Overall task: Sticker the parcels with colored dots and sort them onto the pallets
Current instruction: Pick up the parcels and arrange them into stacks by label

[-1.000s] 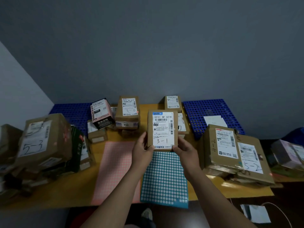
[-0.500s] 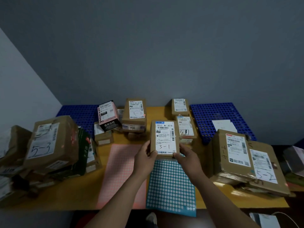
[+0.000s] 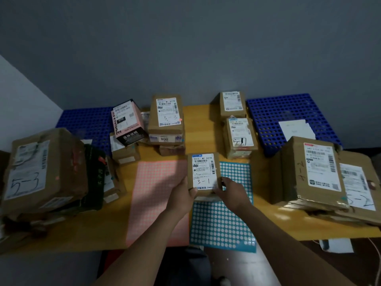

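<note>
Held label-up over the seam between two sticker sheets – a small box point(image 3: 203, 172) marked 3-1, probably kept that way so the code can be read and a dot set on a flat, visible face. Gripped at its near end from both sides: left hand point(image 3: 184, 196) curled round the near-left corner, right hand point(image 3: 231, 193) closed on the near-right corner, fingers bent at the edge. Hard to tell whether resting on the sheets or lifted just clear of them.

Pink sheet point(image 3: 156, 193) just left of the box, blue sheet point(image 3: 222, 223) beneath it and to the right – both laid flat at the front of the table point(image 3: 198, 129), close under the hands, seemingly for a quick peel. Far end of the box pointing away, toward the other parcels point(image 3: 166, 114) stacked further back.

At the back corners, left pallet point(image 3: 86, 122) and right pallet point(image 3: 278, 112), each well apart from the box; presumably drop-off places for sorted parcels. No coloured dot to be made out on this label, so likely stickering next, sorting after.
</note>
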